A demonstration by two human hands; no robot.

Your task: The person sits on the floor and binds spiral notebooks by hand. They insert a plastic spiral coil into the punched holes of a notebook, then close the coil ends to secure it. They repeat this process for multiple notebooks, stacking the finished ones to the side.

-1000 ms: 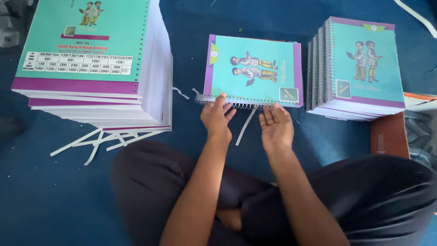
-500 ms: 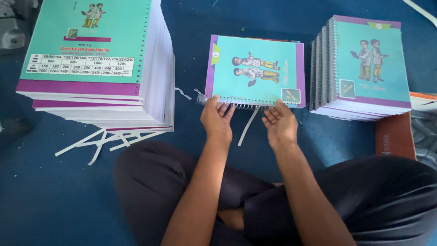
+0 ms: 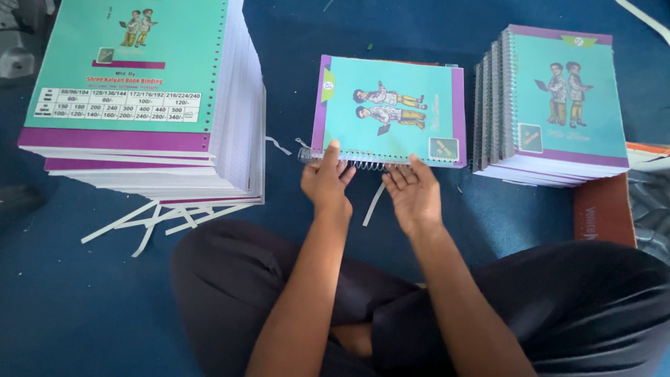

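Observation:
A teal notebook (image 3: pixel 391 108) with a purple border and a cartoon of two children lies on the blue floor in front of me. A metal spiral coil (image 3: pixel 363 165) runs along its near edge. My left hand (image 3: pixel 324 183) pinches the coil's left part, thumb on the cover. At the right part of the coil, the fingers of my right hand (image 3: pixel 412 192) touch the notebook's near edge. My crossed legs in dark trousers (image 3: pixel 558 307) fill the bottom of the view.
A tall stack of unbound notebooks (image 3: pixel 146 98) stands at the left, with white paper strips (image 3: pixel 160 218) scattered below it. A stack of spiral-bound notebooks (image 3: pixel 551 105) sits at the right. A brown box (image 3: pixel 604 213) lies beside that stack.
Both hands stay at the coil along the notebook's near edge with only small finger shifts. The view has drifted slightly.

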